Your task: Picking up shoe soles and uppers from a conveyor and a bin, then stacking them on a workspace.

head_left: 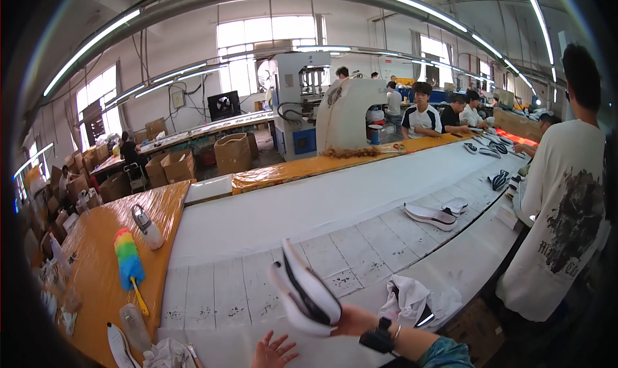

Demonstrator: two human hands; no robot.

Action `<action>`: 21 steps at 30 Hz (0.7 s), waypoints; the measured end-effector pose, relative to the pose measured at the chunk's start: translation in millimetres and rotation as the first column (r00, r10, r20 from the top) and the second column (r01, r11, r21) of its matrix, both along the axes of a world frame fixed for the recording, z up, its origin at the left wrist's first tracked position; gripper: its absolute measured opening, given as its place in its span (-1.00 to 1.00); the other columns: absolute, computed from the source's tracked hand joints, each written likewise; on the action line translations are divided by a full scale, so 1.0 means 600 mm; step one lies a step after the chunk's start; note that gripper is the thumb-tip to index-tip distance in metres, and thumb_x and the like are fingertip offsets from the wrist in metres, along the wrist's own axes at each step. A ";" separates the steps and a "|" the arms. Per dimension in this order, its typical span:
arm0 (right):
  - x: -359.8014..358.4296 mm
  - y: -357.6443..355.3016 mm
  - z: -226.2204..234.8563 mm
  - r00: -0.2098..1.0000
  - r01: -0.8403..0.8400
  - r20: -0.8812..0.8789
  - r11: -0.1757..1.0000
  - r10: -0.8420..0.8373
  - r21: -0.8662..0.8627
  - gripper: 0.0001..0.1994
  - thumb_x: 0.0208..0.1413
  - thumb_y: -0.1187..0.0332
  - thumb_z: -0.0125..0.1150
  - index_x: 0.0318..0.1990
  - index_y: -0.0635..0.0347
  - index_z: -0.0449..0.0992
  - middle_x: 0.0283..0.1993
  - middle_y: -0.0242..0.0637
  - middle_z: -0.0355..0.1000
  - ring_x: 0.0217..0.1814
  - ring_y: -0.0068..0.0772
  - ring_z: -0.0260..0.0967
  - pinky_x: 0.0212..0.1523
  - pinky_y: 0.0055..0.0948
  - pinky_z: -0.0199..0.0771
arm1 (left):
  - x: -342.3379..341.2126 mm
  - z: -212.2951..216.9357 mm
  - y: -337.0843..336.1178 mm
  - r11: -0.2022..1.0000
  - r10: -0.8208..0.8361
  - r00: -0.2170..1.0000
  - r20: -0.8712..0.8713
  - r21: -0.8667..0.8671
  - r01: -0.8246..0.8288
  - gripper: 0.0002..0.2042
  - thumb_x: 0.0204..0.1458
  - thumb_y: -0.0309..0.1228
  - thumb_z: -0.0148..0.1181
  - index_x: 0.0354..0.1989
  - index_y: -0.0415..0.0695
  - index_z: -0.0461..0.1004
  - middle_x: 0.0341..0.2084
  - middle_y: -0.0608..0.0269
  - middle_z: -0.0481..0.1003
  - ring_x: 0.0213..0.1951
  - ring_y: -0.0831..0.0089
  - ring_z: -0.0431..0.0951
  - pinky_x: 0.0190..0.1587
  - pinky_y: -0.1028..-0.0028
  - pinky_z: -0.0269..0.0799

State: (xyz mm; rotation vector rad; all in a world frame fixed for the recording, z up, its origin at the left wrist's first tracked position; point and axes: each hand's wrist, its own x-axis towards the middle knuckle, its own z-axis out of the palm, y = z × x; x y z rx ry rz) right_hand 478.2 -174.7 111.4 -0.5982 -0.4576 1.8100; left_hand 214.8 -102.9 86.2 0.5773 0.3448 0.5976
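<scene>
A white shoe sole (308, 297) with a black curved band is raised over the near edge of the belt. My right hand (354, 321) grips its lower end, and a dark band sits on that wrist. Whether it is one sole or two pressed together, I cannot tell. Just to the left, my left hand (275, 350) is open and empty, its fingers spread, apart from the sole. Farther right on the belt, a pair of white soles (430, 217) lies on its surface. A crumpled white cloth (409, 300) rests on the ledge beyond my right hand.
The white conveyor belt (257, 223) runs away to the right. On the orange-covered table (90, 252) at left lie a rainbow duster (131, 265) and a pale bottle (147, 226). Another sole (120, 345) is at lower left. A co-worker (560, 207) stands at right; others sit farther along.
</scene>
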 end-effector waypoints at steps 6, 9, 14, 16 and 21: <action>-0.149 -0.058 -0.041 0.945 0.050 0.314 0.991 -0.087 0.125 -0.57 -0.02 0.34 0.06 0.04 0.25 0.23 0.01 -0.30 0.24 0.03 -0.44 0.18 -0.02 -0.40 0.20 | -0.018 -0.122 -0.016 0.998 -0.057 0.990 -0.126 0.031 0.061 -0.38 0.02 0.01 -0.13 0.16 -0.15 0.02 0.07 0.14 0.20 0.08 0.23 0.21 0.10 0.23 0.14; -0.156 -0.063 -0.066 0.945 0.031 0.313 0.977 -0.097 0.209 -0.49 -0.07 0.37 0.10 0.08 0.24 0.15 0.04 -0.29 0.19 0.06 -0.43 0.12 -0.01 -0.44 0.17 | -0.040 -0.107 -0.023 0.994 -0.007 0.980 -0.198 0.101 0.028 -0.47 0.03 -0.24 -0.05 0.15 -0.17 0.02 0.04 0.10 0.22 0.05 0.23 0.25 0.07 0.27 0.19; -0.153 -0.076 -0.068 0.977 -0.009 0.210 0.971 -0.043 0.238 -0.35 -0.06 0.35 0.11 0.21 0.22 -0.02 0.18 -0.27 0.08 0.17 -0.39 0.07 0.09 -0.41 0.15 | -0.049 -0.011 -0.042 0.964 0.059 0.921 -0.385 0.263 0.048 -0.43 -0.03 -0.47 0.01 0.17 -0.25 -0.04 0.06 0.09 0.19 0.05 0.25 0.24 0.04 0.35 0.20; -0.148 -0.085 -0.055 0.970 0.006 0.235 0.975 -0.059 0.223 -0.36 -0.04 0.34 0.10 0.21 0.22 -0.02 0.18 -0.27 0.08 0.16 -0.39 0.08 0.09 -0.42 0.15 | -0.045 -0.002 -0.050 0.976 0.050 0.928 -0.369 0.216 0.033 -0.43 -0.03 -0.48 0.01 0.17 -0.26 -0.04 0.05 0.10 0.19 0.04 0.25 0.24 0.03 0.36 0.21; -0.140 -0.096 -0.066 0.955 0.015 0.289 0.982 -0.070 0.189 -0.37 0.02 0.32 0.08 0.22 0.20 -0.05 0.20 -0.27 0.06 0.16 -0.40 0.08 0.06 -0.43 0.18 | -0.048 -0.063 -0.039 0.988 -0.028 0.952 -0.303 0.135 0.072 -0.59 0.03 -0.44 -0.03 0.07 -0.28 0.13 -0.10 0.10 0.33 -0.09 0.29 0.35 -0.08 0.37 0.29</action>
